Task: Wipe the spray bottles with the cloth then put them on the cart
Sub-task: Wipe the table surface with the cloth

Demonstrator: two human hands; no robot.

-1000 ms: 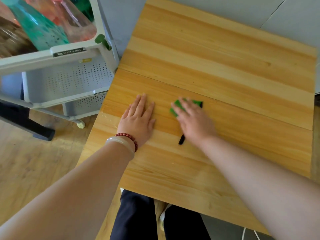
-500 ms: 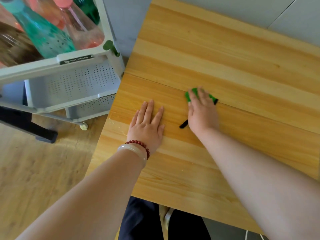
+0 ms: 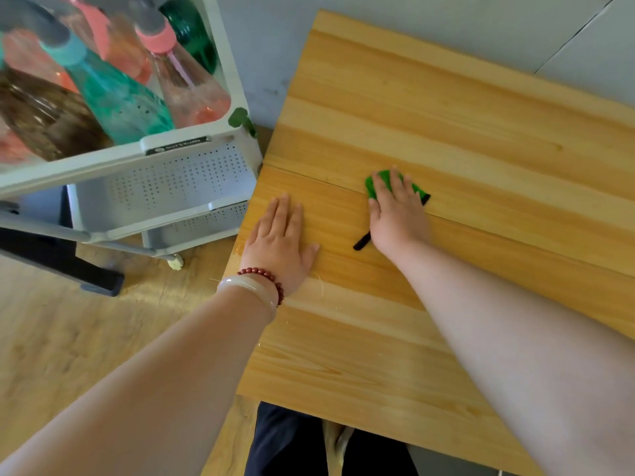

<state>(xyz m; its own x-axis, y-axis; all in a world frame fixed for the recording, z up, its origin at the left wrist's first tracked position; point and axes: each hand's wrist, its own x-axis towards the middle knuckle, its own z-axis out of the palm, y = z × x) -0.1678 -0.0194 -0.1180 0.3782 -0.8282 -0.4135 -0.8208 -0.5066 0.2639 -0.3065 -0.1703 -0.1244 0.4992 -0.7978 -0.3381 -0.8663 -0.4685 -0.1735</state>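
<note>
Nearest the camera, dark trousers (image 3: 285,441) show below the near edge of the wooden table (image 3: 481,139). Both bare forearms reach forward over it. The left wrist carries a pale bangle (image 3: 247,286) and a dark red bead bracelet (image 3: 266,273).

The left hand (image 3: 280,245) lies palm down near the table's left edge. Its fingers are straight and close together, with the thumb spread, and it grasps nothing.

The right hand (image 3: 398,218) lies just beyond it and to the right, palm down on the cloth (image 3: 371,185). Its fingers are extended and press flat rather than curling round the fabric. The cloth is bright green and bunched small. It is mostly covered by the hand and sits on the seam between two table boards. A black strip (image 3: 362,241) protrudes at the wrist side and another black tip beyond the little finger. Whether these belong to the cloth cannot be told.

To the left, close beside the table's left edge, stands a light grey tiered cart (image 3: 178,187) with perforated trays and a caster (image 3: 176,262) on the wooden floor (image 3: 68,338).

The spray bottles are in the top tray, standing close together: a teal bottle (image 3: 120,101), a pink bottle (image 3: 192,87), a brown bottle (image 3: 44,115), and a dark green bottle (image 3: 192,36) at the back. All are translucent. The trigger heads are blurred.
</note>
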